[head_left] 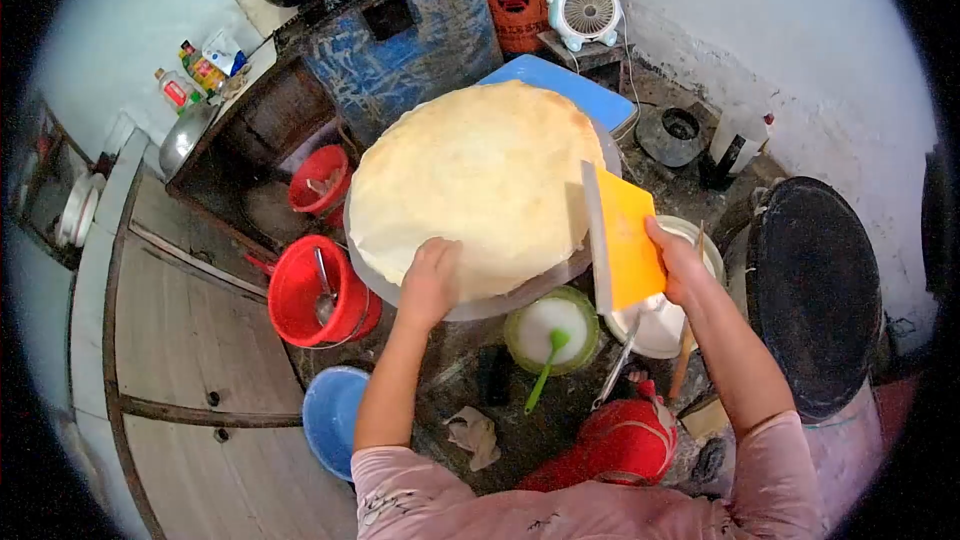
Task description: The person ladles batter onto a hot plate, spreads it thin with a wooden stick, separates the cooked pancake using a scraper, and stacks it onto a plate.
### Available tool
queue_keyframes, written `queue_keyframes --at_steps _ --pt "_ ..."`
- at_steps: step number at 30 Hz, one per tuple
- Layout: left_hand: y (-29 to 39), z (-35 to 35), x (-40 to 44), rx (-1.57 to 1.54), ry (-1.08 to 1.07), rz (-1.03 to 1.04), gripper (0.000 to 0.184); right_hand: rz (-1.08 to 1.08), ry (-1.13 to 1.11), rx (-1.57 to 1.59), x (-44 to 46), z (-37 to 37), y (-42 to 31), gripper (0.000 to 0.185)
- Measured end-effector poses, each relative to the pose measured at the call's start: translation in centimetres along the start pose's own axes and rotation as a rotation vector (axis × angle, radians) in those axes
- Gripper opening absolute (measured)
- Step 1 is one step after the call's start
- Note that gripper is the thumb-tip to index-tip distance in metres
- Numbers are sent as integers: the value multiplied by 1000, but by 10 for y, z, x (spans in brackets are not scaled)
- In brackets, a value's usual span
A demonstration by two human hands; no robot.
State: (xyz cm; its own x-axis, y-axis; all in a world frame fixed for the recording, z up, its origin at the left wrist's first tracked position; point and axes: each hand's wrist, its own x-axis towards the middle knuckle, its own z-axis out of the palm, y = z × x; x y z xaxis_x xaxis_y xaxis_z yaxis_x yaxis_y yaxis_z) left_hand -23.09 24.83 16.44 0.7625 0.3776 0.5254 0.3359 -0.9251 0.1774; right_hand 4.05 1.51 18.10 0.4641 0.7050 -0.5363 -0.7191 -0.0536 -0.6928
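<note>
A wide stack of thin, pale flatbread (475, 180) rests on a round grey board in front of me. My left hand (430, 285) is at its near edge, fingers curled closed against the top sheet; the fingertips are partly hidden. In my right hand (680, 260) is a yellow scraper (632, 245) with a whitish straight edge, held upright beside the stack's right side. Below it stands a white tub (655, 330) of pale batter with a metal-handled tool and a wooden stick. A green bowl (550, 335) of white liquid holds a green brush (545, 370).
A round black griddle (815, 295) stands at the right. Red buckets (320, 290) and a blue basin (335, 415) are on the left, by wooden cabinets (200, 340). A blue board (560, 90), a small fan (586, 8) and a white jug (740, 140) are farther back.
</note>
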Motion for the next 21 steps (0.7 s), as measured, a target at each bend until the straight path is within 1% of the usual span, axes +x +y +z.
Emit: queue_keyframes --at_steps 2,3,4,6,7,10,11,12,14,15,16,17,18,19,20,21 --pt "10 -3 -1 42 -102 7 40 -59 -66 23 13 18 0 39" --pt "14 -6 3 148 -69 94 49 -105 -127 22 27 22 5 38" --pt "12 0 0 151 -71 95 49 -84 -137 -24 38 26 7 37" --pt "4 14 -10 252 -18 26 50 -88 -173 131 53 49 16 36" --pt "-1 16 -13 328 13 126 50 -78 -148 166 51 62 17 33" --pt "7 8 -19 351 14 167 47 -101 -110 153 104 63 43 30" --pt "9 6 -23 313 34 196 43 -88 -70 166 98 74 42 27" --pt "11 6 -26 273 0 182 41 -90 -63 170 100 75 41 27" --pt "24 -3 -35 291 -56 102 38 -61 -185 23 105 73 40 30" --pt "31 -6 -41 289 -59 107 38 -68 -166 20 99 73 37 35" --pt "40 -8 -49 311 3 61 37 -68 -162 23 90 70 32 35" --pt "48 -6 -59 331 65 15 35 -140 -44 -227 75 65 24 37" --pt "53 3 -73 233 124 31 40 -210 78 -477 65 57 20 38" --pt "63 10 -88 44 79 -46 41 -385 56 -530 70 32 30 38" --pt "71 33 -105 -114 36 -30 43 -424 65 -506 53 21 31 34" --pt "95 39 -104 -168 24 -48 45 -413 64 -512 39 5 32 30"
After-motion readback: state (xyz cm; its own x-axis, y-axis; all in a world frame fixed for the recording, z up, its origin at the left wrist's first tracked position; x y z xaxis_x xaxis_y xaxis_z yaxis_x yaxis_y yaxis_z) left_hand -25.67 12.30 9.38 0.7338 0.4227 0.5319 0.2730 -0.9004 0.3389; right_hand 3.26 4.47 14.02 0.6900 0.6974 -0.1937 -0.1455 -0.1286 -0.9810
